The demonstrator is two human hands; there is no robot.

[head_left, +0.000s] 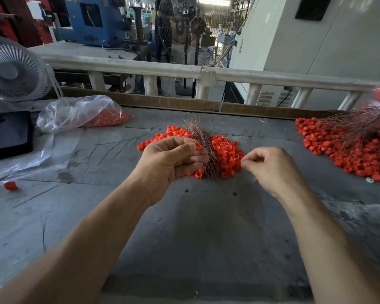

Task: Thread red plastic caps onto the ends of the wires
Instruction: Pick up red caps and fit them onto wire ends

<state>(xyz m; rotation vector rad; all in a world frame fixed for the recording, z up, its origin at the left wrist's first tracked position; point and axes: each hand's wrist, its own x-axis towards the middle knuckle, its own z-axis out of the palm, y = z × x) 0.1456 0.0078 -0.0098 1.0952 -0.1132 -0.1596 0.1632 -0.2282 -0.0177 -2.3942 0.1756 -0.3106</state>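
Note:
My left hand point(173, 160) grips a bundle of thin copper-coloured wires point(203, 142) that fans out above and below the fingers, and pinches a red cap point(198, 146) between thumb and forefinger. My right hand point(270, 167) hovers to the right with its thumb and forefinger pinched together; what they hold is too thin to make out. A heap of loose red caps point(225, 153) lies on the grey table point(195, 227) behind both hands.
A pile of wires with red caps on them point(347, 148) lies at the right. A clear bag of red caps point(81, 114) sits at the back left, beside a white fan point(11, 71) and a black tray point(8, 134). One stray cap point(10, 185) lies left.

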